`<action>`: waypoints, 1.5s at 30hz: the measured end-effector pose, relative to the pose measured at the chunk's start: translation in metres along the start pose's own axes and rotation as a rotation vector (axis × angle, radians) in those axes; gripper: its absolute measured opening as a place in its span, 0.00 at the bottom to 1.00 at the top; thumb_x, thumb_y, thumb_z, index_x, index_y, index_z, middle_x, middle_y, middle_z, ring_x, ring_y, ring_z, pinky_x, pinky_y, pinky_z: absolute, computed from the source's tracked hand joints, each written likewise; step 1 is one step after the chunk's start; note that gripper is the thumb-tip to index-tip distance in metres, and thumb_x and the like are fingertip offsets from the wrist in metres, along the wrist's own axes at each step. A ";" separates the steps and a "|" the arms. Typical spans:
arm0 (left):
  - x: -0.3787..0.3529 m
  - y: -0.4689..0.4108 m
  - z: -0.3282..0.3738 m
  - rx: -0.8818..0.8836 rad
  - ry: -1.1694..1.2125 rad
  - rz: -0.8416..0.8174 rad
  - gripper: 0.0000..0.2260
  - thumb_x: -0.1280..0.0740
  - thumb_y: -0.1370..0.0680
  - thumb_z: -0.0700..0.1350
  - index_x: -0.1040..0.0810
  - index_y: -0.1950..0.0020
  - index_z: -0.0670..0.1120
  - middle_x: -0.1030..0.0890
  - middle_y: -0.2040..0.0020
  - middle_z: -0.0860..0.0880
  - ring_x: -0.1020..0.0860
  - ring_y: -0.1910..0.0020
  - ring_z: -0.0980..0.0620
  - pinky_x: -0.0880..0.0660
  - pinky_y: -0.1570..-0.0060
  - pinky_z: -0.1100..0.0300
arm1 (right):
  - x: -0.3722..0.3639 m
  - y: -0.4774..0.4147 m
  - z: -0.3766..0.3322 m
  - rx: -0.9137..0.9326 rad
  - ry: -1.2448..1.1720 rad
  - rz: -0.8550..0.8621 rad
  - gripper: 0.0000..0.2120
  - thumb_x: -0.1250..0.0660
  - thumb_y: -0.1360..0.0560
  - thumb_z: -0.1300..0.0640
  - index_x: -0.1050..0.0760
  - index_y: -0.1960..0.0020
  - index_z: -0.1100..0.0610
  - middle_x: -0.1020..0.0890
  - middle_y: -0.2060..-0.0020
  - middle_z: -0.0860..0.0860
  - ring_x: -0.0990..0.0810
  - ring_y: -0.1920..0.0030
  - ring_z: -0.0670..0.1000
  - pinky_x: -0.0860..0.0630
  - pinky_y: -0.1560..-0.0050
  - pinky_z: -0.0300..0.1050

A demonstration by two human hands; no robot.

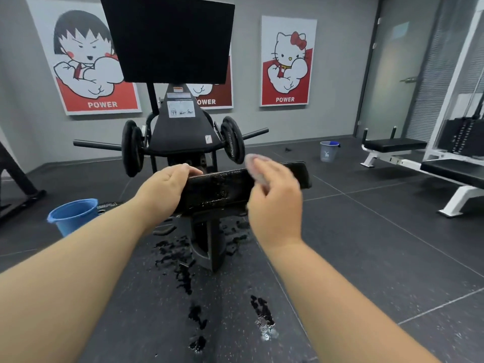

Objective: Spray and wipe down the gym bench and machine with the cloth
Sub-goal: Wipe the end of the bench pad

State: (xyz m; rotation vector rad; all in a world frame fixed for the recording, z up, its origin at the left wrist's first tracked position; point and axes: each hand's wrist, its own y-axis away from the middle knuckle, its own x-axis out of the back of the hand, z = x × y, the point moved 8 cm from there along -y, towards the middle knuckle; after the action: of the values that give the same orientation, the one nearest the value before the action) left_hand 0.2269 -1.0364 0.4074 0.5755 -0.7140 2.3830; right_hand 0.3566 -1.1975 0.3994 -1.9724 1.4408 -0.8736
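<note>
I see the left hand (167,189) gripping the left end of the wet black bench (222,191), its fingers (190,169) curled over the far edge. The right hand (275,205) (blurred) holds the pink cloth (255,165) in bent fingers, on the bench right of its middle. Water spots (172,254) lie on the floor (366,258) below. A blue bucket (74,216) stands at the left.

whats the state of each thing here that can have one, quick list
pad: wet, droplets on top
left hand: grips the pad's left end
right hand: holds the cloth, blurred
cloth: bunched in the right hand, over the pad
floor: wet splashes under the pad
blue bucket: upright, contents hidden
weight plates: loaded on both sides of the machine
glass door: shut
</note>
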 end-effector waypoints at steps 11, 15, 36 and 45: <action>-0.028 0.057 0.034 -0.401 -0.520 -0.023 0.30 0.39 0.31 0.66 0.44 0.30 0.75 0.54 0.25 0.73 0.62 0.24 0.63 0.67 0.27 0.51 | -0.016 0.015 -0.010 -0.644 -0.953 -0.540 0.17 0.49 0.16 0.62 0.23 0.38 0.54 0.17 0.41 0.51 0.20 0.39 0.50 0.22 0.41 0.47; -0.055 0.031 0.082 -0.663 -0.673 0.097 0.22 0.27 0.32 0.48 0.25 0.39 0.49 0.23 0.35 0.50 0.28 0.33 0.45 0.39 0.30 0.47 | 0.035 -0.049 0.018 -0.295 -0.222 -0.299 0.16 0.46 0.18 0.62 0.20 0.46 0.52 0.19 0.61 0.43 0.22 0.58 0.44 0.25 0.59 0.38; -0.036 0.045 0.049 -0.507 -0.615 0.333 0.22 0.32 0.28 0.37 0.23 0.34 0.44 0.25 0.31 0.44 0.28 0.31 0.41 0.39 0.26 0.44 | -0.012 -0.066 0.034 0.051 0.479 -0.182 0.17 0.50 0.23 0.54 0.40 0.70 0.54 0.34 0.74 0.46 0.34 0.66 0.54 0.32 0.37 0.57; 0.009 0.095 -0.030 0.133 0.106 0.869 0.16 0.37 0.23 0.36 0.21 0.41 0.53 0.20 0.48 0.57 0.21 0.47 0.53 0.29 0.44 0.68 | -0.016 -0.066 0.029 0.056 0.591 -0.263 0.18 0.54 0.20 0.52 0.27 0.56 0.55 0.20 0.53 0.52 0.28 0.45 0.59 0.39 0.29 0.58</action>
State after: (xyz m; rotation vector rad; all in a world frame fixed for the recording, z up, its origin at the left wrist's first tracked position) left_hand 0.1529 -1.0799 0.3555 0.1873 -0.8823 3.2465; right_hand 0.4150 -1.1622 0.4267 -1.9790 1.4413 -1.7040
